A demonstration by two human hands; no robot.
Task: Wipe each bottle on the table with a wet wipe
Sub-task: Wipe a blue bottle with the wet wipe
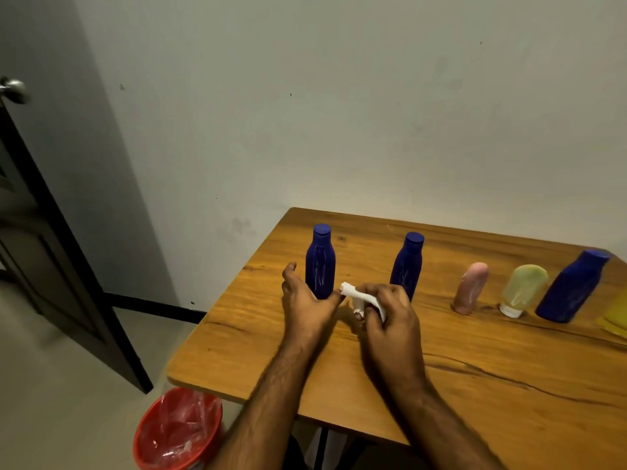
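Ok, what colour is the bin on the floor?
Red bin, lined with clear plastic; the head view shows it.

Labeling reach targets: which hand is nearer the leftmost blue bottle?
Left. The left hand sits right at the base of the leftmost blue bottle, fingers open around its front. The right hand is off to the bottle's right, gripping the wet wipe.
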